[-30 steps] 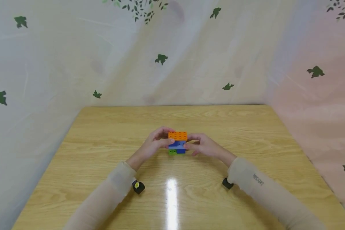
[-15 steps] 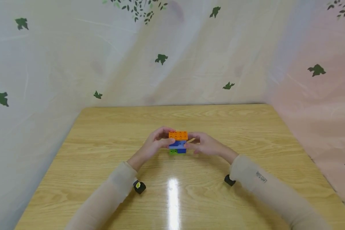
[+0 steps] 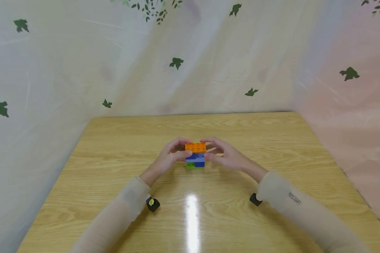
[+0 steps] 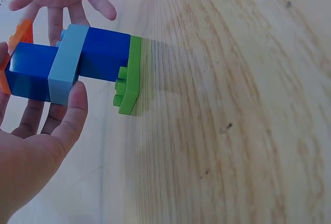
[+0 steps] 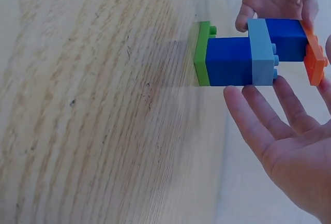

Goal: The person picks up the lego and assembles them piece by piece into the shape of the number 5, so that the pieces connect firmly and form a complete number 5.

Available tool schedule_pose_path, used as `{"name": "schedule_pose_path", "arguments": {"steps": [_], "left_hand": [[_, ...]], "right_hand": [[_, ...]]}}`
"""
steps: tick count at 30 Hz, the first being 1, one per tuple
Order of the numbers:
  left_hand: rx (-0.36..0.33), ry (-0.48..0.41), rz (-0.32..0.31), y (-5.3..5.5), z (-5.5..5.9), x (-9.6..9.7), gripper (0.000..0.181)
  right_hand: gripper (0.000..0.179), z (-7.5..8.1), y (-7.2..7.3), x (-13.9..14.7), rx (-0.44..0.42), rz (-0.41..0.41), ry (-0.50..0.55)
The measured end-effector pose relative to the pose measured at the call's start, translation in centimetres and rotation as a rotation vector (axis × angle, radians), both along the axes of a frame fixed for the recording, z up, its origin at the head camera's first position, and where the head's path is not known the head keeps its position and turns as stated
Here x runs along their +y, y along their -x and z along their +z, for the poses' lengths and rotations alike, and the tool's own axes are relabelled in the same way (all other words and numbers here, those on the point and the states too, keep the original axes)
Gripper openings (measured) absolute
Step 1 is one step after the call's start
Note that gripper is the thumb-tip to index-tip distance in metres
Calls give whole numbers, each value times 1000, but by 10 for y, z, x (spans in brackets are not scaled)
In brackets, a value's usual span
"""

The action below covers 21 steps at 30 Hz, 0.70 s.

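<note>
A stack of toy building bricks stands upright on the table. From the bottom it has a thin green plate (image 4: 133, 79), a dark blue brick (image 5: 229, 62), a light blue brick (image 5: 261, 53), a second dark blue brick (image 4: 32, 70) and a thin orange plate (image 3: 195, 147). The two dark blue bricks sit at opposite ends, leaving gaps beside them. My left hand (image 3: 172, 154) grips the upper left part, thumb in front and fingers behind. My right hand (image 3: 229, 156) is spread at the right side, fingertips at the orange plate and thumb near the light blue brick.
The stack is on a wooden table (image 3: 120, 147). A pale cloth backdrop (image 3: 129, 70) with green leaf shapes hangs behind and along the sides. A black wrist device (image 3: 153, 204) sits below the left sleeve, another black device (image 3: 255, 199) below the right.
My right hand has loosened and shifted up and slightly right, its fingers spreading toward the orange plate. The left hand and the stack stay almost in place; the head view shifts slightly.
</note>
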<state>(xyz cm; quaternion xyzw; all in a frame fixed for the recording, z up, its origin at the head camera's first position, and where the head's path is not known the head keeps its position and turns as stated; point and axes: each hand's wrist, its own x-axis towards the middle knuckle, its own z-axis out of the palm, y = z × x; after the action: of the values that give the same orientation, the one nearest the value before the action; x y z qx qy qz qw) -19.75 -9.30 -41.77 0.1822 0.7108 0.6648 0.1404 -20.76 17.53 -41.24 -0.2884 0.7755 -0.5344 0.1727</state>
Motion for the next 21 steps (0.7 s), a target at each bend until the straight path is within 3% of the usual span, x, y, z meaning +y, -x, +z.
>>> {"name": "schedule_pose_path", "arguments": {"steps": [10, 21], "left_hand": [[14, -6, -4, 2, -2, -1, 36], [24, -16, -8, 2, -3, 0, 36]], "right_hand": [[38, -5, -1, -6, 27, -82, 23], [38, -7, 0, -7, 32, -100, 41]]}}
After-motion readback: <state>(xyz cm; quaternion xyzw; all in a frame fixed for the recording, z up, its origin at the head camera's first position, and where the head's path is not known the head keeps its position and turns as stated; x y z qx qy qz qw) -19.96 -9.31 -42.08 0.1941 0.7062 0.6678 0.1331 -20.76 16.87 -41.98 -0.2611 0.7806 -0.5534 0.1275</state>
